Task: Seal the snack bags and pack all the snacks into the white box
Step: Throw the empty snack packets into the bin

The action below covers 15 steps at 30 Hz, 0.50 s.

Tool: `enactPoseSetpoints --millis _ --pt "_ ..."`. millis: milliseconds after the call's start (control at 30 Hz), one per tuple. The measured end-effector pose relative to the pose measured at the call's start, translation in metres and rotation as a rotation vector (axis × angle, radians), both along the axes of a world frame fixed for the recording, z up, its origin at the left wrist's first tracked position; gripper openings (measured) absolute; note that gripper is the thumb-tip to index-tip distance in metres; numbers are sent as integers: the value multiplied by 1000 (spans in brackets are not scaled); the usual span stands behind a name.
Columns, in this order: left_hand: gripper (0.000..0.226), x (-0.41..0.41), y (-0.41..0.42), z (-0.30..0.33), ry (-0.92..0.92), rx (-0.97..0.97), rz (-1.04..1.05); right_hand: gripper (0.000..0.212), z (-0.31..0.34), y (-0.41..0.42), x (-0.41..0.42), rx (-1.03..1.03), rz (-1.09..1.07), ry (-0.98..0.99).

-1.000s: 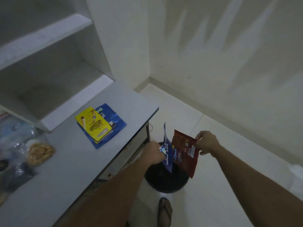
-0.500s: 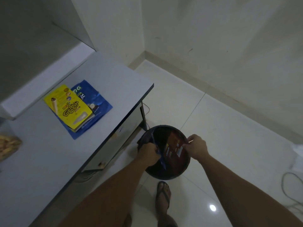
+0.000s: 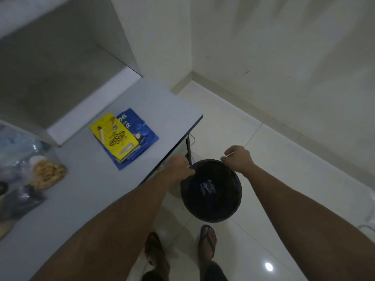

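Observation:
A yellow snack packet (image 3: 115, 135) lies on top of a blue snack packet (image 3: 140, 134) on the grey table (image 3: 85, 199). At the table's left edge sits a clear bag of golden snacks (image 3: 47, 173) with a dark packet (image 3: 22, 199) beside it. Both my hands hover over a round black bin (image 3: 211, 189) on the floor. My left hand (image 3: 178, 167) is curled shut at the bin's left rim. My right hand (image 3: 237, 159) is above the far rim, fingers loosely apart and holding nothing. A dark wrapper with pale lettering (image 3: 208, 186) lies inside the bin.
A white open shelf unit (image 3: 67, 82) stands on the table's far side. The table's right edge (image 3: 182, 136) ends just left of the bin. My sandalled feet (image 3: 207, 242) are on the glossy tiled floor. A white cable (image 3: 367, 226) lies at the far right.
The red and blue wrappers went down from my hands into the bin and were let go. Both hands have since risen to the rim, and my view has tilted further down.

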<state>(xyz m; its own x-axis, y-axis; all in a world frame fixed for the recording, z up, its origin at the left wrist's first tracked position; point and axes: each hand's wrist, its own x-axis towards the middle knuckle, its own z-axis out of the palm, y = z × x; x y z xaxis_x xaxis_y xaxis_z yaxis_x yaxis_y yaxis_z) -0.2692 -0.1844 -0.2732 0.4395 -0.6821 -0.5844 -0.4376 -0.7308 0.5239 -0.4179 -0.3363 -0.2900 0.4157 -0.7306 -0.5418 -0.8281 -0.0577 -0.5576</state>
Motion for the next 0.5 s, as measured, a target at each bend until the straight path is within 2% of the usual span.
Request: enactPoseSetpoints --millis 167,333,500 --pt "25 38 5 48 -64 -105 170 18 58 1 65 -39 120 -155" --pt "5 81 26 73 -244 -232 351 16 92 22 130 -80 259 -228" --pt "16 127 64 80 -363 -251 714 19 90 58 183 -99 377 -200"
